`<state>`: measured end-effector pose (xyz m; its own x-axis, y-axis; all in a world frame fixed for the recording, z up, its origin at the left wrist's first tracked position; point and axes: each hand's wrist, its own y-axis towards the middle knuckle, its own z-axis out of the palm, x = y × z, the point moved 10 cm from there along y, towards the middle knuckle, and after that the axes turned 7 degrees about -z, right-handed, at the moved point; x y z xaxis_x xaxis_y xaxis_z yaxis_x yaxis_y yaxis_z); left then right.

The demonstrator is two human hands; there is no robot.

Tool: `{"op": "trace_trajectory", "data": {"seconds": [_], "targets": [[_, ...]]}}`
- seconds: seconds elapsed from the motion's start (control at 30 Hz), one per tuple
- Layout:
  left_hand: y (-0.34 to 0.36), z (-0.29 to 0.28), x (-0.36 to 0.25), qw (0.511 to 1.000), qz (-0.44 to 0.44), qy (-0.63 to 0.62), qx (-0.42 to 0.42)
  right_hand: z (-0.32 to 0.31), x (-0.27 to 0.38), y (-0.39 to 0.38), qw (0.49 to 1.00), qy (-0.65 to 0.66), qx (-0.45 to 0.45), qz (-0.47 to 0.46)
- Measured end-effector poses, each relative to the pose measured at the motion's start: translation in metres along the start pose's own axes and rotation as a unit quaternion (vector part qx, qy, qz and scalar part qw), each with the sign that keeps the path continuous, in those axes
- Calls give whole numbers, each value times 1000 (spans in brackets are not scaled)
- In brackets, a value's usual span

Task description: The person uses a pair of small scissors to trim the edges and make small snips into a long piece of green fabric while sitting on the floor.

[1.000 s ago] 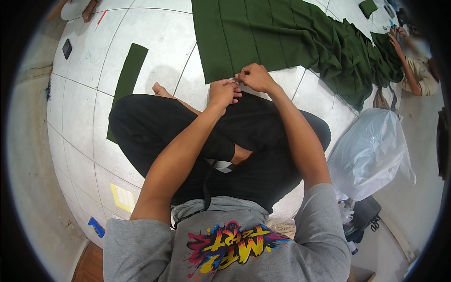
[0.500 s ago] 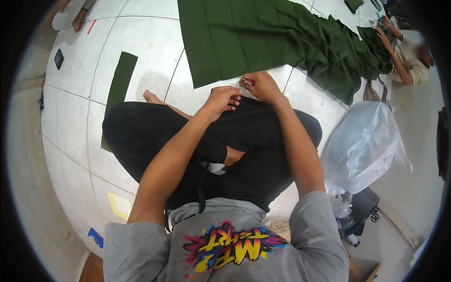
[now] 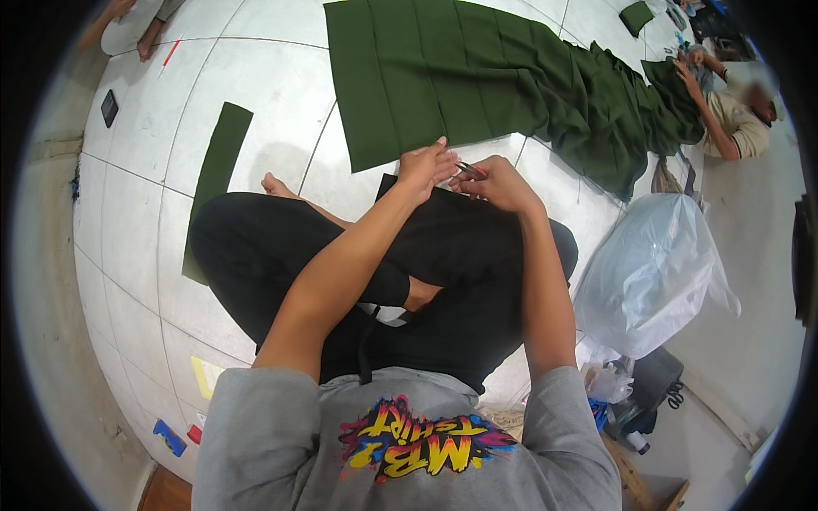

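My right hand (image 3: pixel 498 183) is closed around a small tool with a red handle (image 3: pixel 475 172) and a thin metal tip, its exact kind too small to make out. The tip points left at my left hand (image 3: pixel 426 170), whose fingers are stretched out close to it with nothing plainly held. Both hands are over my crossed legs, at the near edge of a large dark green cloth (image 3: pixel 426 81). That cloth has evenly spaced lines across it, lies flat on its left part and bunches into folds toward the right.
A narrow green cloth strip (image 3: pixel 220 157) lies left of my knee. A stuffed clear plastic bag (image 3: pixel 652 272) stands to my right, with a black bag (image 3: pixel 656 379) behind it. At far right a co-worker (image 3: pixel 733 119) handles the cloth's end. A dark phone-like object (image 3: pixel 109 108) lies far left.
My left hand has moved right, and its fingers have gone from pinched to stretched out. My right hand has shifted slightly right and down, with the tool's tip now showing.
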<state>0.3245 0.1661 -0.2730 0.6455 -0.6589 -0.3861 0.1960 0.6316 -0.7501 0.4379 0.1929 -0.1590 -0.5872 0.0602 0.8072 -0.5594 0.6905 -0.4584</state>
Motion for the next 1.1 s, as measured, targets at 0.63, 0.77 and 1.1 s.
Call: {"op": "trace_trajectory", "data": {"seconds": [0.63,0.77,1.1], "targets": [[8,26,0,995,40,-87,7,7,-2,-11,994,37,90,47],[11,16,13,997,25,-69,1,-14,12,-18,992,14,81,93],[-11,18,24,1000,15,-15,-12,-45,-6,41,984,-166,-64,20]]}}
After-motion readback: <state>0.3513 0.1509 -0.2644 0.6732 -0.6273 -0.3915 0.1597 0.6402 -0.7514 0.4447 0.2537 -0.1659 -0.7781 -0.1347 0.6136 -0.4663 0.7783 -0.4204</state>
